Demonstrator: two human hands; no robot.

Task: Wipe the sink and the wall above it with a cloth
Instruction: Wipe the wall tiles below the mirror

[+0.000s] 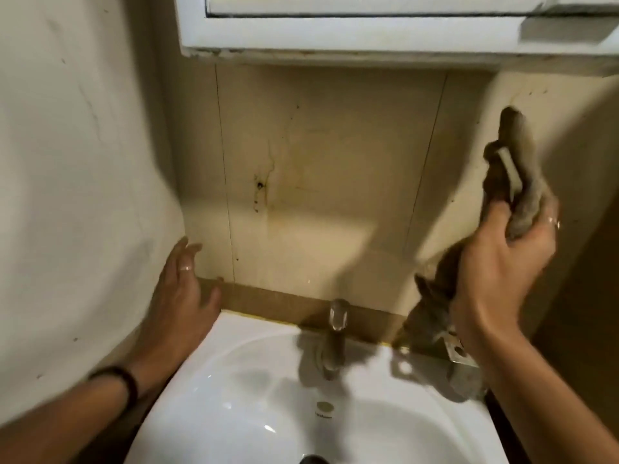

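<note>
Right hand [502, 259] is raised to the right of the sink [254, 396], fingers curled round a bunched brown-grey cloth [522, 169]; one end of the cloth stands up above the fist against the wall [335, 162], the other end hangs below it toward the fittings at the sink's back right corner. The cloth is gathered, not spread flat, which suggests it is being carried to the wall and not yet pressed to it (motion blur prevents a firmer reading of contact). Left hand [184, 289] is open, fingers straight and spread, holding nothing, positioned at the corner where the side wall meets the rear wall just above the sink rim; judged to be steadying the person during the reach, though actual contact with the wall cannot be confirmed. The wall panel above the tap [335, 333] shows a dark streak and spots [261, 185] left of centre, apart from the cloth. A white cabinet [335, 28] overhangs the wall, limiting the wiping area from above. The basin appears white and glossy; the wall staining appears unaddressed.
</note>
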